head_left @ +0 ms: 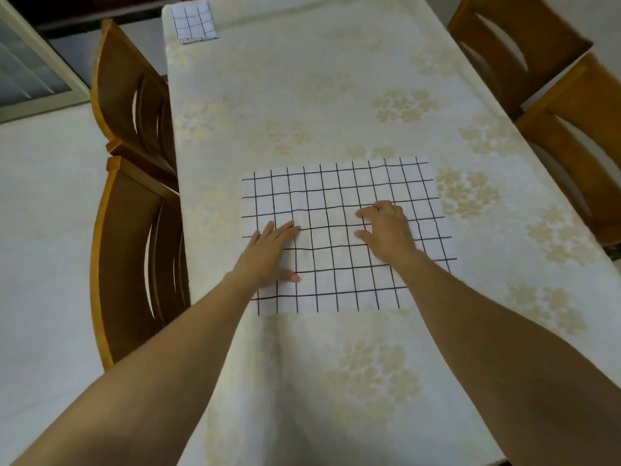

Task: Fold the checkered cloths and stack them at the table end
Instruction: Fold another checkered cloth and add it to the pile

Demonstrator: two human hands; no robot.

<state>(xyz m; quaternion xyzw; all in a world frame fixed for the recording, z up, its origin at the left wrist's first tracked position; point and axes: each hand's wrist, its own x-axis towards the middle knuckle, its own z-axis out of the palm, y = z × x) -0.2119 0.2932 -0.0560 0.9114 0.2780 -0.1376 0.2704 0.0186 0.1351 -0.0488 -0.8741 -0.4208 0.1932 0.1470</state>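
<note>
A white cloth with a black grid (339, 196) lies spread flat in the middle of the table. My left hand (268, 253) rests flat on its left part, fingers straight and thumb spread. My right hand (386, 230) presses on the cloth right of centre, fingers slightly bent with the tips on the fabric. A small folded pile of checkered cloth (193, 21) sits at the table's far left corner.
A cream tablecloth with pale flower prints (319, 95) covers the long table. Two wooden chairs (134, 105) stand along the left side and two more wooden chairs (554, 79) along the right. A glazed door (27, 72) is at the far left.
</note>
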